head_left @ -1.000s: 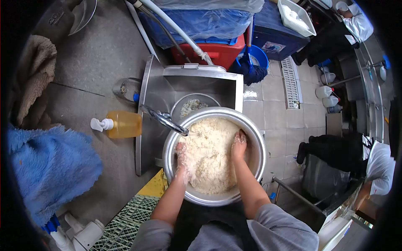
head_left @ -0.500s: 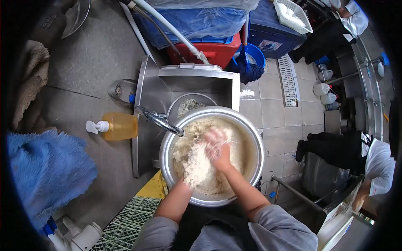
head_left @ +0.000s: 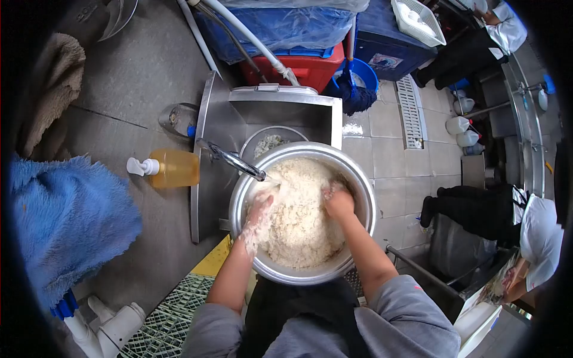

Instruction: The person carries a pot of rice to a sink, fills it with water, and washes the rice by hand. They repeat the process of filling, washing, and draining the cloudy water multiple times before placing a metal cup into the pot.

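Observation:
A large round metal pot (head_left: 239, 206) stands at the sink's edge, holding pale wet grains that look like rice (head_left: 301, 224). My left hand (head_left: 261, 212) is inside the pot at its left side, with grains stuck on the hand and wrist. At the right inner side, my right hand (head_left: 338, 200) is partly sunk in the grains, its fingers hidden. The metal faucet (head_left: 242, 164) reaches over the pot's left rim, close to my left hand.
Behind the pot is a metal sink (head_left: 286, 113) with a strainer (head_left: 268, 143). A yellow soap bottle (head_left: 176, 168) and a blue towel (head_left: 77, 221) lie left. Mop handles rise behind. Two people in white shirts (head_left: 542, 238) are at the right.
My hands have moved apart, the left out of the grains to the left side, the right toward the right wall. The grains now spread across the pot. The pot appears slightly higher in view.

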Tool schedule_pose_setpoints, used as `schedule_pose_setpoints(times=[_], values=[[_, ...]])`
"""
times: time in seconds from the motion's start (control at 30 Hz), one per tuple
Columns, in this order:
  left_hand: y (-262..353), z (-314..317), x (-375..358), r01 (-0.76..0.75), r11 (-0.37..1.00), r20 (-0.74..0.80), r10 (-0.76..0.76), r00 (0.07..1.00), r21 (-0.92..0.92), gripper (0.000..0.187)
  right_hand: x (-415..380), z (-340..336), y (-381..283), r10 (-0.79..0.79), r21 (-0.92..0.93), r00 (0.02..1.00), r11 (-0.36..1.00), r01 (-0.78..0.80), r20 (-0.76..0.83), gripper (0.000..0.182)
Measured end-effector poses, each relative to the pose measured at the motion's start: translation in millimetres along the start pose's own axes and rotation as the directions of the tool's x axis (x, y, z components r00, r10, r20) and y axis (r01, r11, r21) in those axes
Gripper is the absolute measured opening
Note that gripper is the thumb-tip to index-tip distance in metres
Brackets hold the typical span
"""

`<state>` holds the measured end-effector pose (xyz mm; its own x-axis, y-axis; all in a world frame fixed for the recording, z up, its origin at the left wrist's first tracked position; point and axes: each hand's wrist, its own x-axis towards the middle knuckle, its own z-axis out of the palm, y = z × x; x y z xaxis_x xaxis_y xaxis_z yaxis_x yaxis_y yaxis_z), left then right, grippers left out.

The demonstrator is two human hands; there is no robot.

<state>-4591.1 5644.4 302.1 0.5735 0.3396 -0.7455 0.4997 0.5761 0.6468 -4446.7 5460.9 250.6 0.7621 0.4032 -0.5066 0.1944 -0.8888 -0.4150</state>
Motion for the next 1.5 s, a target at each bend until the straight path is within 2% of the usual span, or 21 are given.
schedule_pose_setpoints(times=[0.07, 0.17, 0.3, 0.47, 0.53, 0.57, 0.67, 0.73, 0.8, 0.87, 0.97, 1.0, 1.07, 1.1, 1.13, 1.2, 1.27, 1.3, 1.37, 1.43, 1.5], values=[[-43, -31, 16, -0.101, 0.885, -0.011, 0.119, 0.993, 0.455, 0.061, -23, 12, 12, 0.163, 0.077, 0.986, 0.983, -0.166, 0.04, 0.055], [-66, 3, -17, 0.033, 0.999, -0.119, -0.031, 0.992, 0.021, 0.066, -50, 2, 3, 0.23, 0.491, 0.917, 0.787, -0.372, 0.325, 0.054], [-103, 7, 0, 0.099, 0.93, 0.277, 0.003, 0.961, -0.354, 0.065, -60, 28, -3, 0.067, 0.724, 0.857, 0.504, -0.471, 0.511, 0.055], [-53, 22, 16, 0.074, 0.973, 0.178, -0.035, 0.983, -0.22, 0.027, -36, -2, -56, -0.005, 0.745, 0.984, 0.653, -0.132, 0.178, 0.042], [-26, 19, 40, 0.081, 0.992, -0.157, -0.065, 0.985, 0.099, 0.033, -6, -16, -64, 0.072, 0.547, 0.988, 0.827, -0.134, 0.134, 0.04], [-14, 14, 42, -0.054, 0.944, -0.154, 0.109, 0.982, 0.325, 0.036, 7, -18, -61, 0.109, 0.37, 0.991, 0.92, -0.128, 0.072, 0.038], [-39, -28, 59, -0.274, 0.386, -0.019, 0.607, 0.794, 0.881, 0.052, 18, -10, -7, -0.334, -0.059, 0.917, 0.942, 0.329, -0.22, 0.026], [-79, -36, 39, -0.239, 0.642, -0.13, 0.473, 0.871, 0.729, 0.06, 2, -3, 18, -0.146, -0.196, 0.977, 0.965, 0.175, 0.154, 0.033], [-105, -33, 17, -0.185, 0.803, -0.167, 0.332, 0.928, 0.567, 0.066, -15, 12, 40, -0.091, -0.349, 0.872, 0.892, 0.286, 0.481, 0.042], [-123, -18, 7, -0.107, 0.938, -0.125, 0.155, 0.98, 0.329, 0.068, -39, 15, 22, 0.244, 0.031, 0.892, 0.961, -0.275, 0.38, 0.052], [-141, -9, 14, 0.29, 0.883, 0.18, -0.238, 0.954, -0.369, 0.062, -57, 34, 15, 0.08, 0.661, 0.857, 0.601, -0.449, 0.51, 0.043], [-121, 8, 2, 0.128, 0.923, 0.289, -0.018, 0.957, -0.364, 0.049, -62, 26, -1, 0.047, 0.711, 0.895, 0.589, -0.384, 0.444, 0.043], [-105, 23, 7, 0.034, 0.995, 0.134, -0.021, 0.991, -0.099, 0.041, -73, -2, -36, -0.012, 0.794, 0.952, 0.555, -0.248, 0.305, 0.045], [-97, 29, 7, 0.011, 0.999, 0.053, -0.013, 0.998, 0.042, 0.038, -64, -4, -37, -0.035, 0.778, 0.959, 0.594, -0.205, 0.28, 0.046], [-59, 39, -8, 0.072, 0.968, 0.055, -0.06, 0.997, -0.241, 0.033, -52, -7, -40, -0.061, 0.759, 0.964, 0.63, -0.166, 0.261, 0.046], [-44, 23, 18, 0.158, 0.987, -0.081, -0.159, 0.984, -0.018, 0.039, -31, -23, -57, 0.049, 0.453, 0.992, 0.886, -0.097, 0.116, 0.04], [-26, 7, 24, -0.046, 0.943, -0.096, 0.082, 0.992, 0.33, 0.051, -6, -34, -50, -0.102, 0.396, 0.994, 0.911, 0.113, -0.05, 0.037], [-31, -6, 28, -0.173, 0.79, -0.086, 0.275, 0.958, 0.589, 0.057, 6, -22, -28, -0.266, 0.102, 0.951, 0.954, 0.283, -0.157, 0.033], [-62, -30, 29, -0.201, 0.531, -0.071, 0.448, 0.891, 0.824, 0.07, 6, -7, 13, -0.076, -0.178, 0.986, 0.979, 0.102, 0.149, 0.034], [-115, -44, 24, -0.076, 0.54, -0.137, 0.343, 0.929, 0.838, 0.085, -17, 15, 50, -0.3, -0.409, 0.927, 0.835, 0.369, 0.224, 0.036], [-150, -35, 8, -0.037, 0.649, -0.117, 0.192, 0.974, 0.76, 0.1, -41, 15, 44, -0.114, -0.269, 0.9, 0.932, 0.243, 0.42, 0.041]])
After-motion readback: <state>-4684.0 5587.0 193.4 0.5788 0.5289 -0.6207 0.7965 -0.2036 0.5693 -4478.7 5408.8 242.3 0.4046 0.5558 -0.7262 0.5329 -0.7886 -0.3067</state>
